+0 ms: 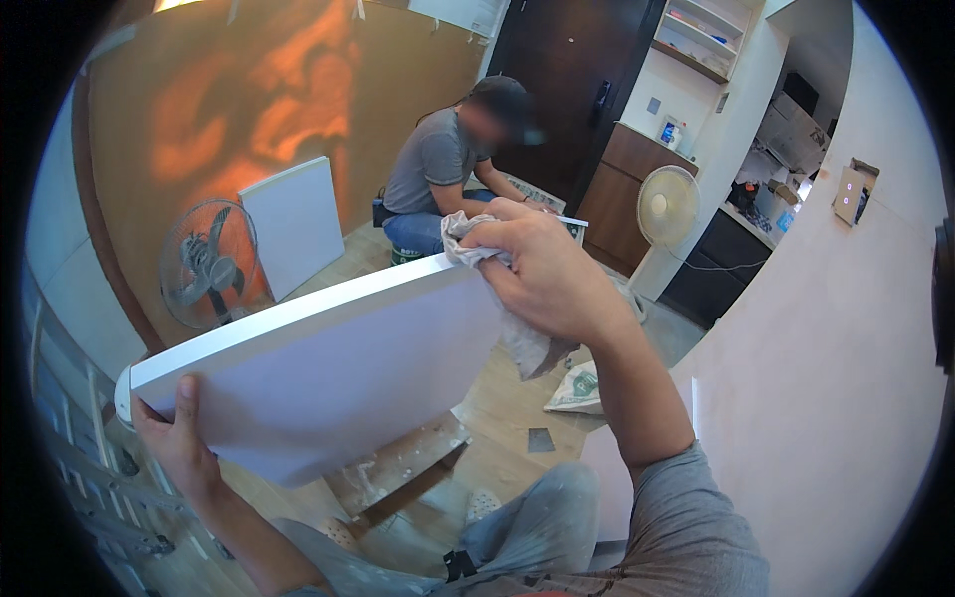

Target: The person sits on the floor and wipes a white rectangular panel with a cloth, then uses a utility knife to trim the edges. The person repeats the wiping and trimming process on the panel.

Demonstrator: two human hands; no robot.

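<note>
I hold a white rectangular panel [328,368] tilted in front of me. My left hand [177,443] grips its lower left corner, thumb on the face. My right hand [547,271] is closed on a crumpled grey rag [522,338] and presses it against the panel's upper right edge. The rag hangs down behind the panel's right end.
Another person [448,169] crouches on the wooden floor by a dark door [572,70]. A second white panel [294,224] leans on the brown wall beside a grey floor fan [207,264]. A white standing fan [665,209] is at right. A ladder [90,458] is at lower left; a pale wall [836,398] is close on my right.
</note>
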